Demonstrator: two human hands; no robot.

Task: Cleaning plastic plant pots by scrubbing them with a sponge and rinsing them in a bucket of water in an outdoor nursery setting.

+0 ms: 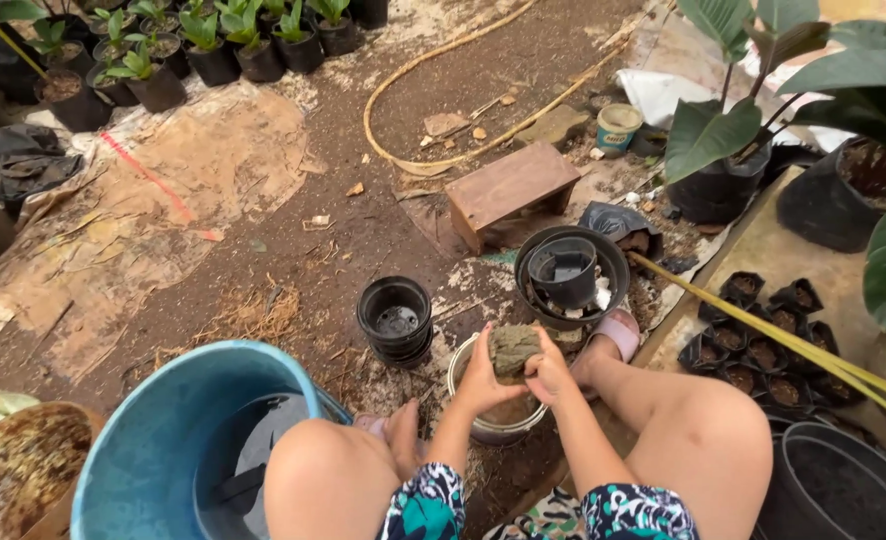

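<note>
Gripping a brown clump of soil (514, 349) over a small white pot (493, 425), left hand (483, 378) and right hand (547, 372) both closed round it. Black pots (395, 317) stacked left, blue tub (178, 430) nearer, wooden box (510, 188) beyond.

Between the hands (513, 375) is an olive-brown clump (514, 348), over a white-rimmed pot (463, 372). Left of them stands a black pot stack (395, 318); further left, a light blue bucket (163, 420). Beyond them sits a reddish-brown box (511, 188). Nearer than the hands are shorts (428, 505) patterned teal, black and white.
</note>
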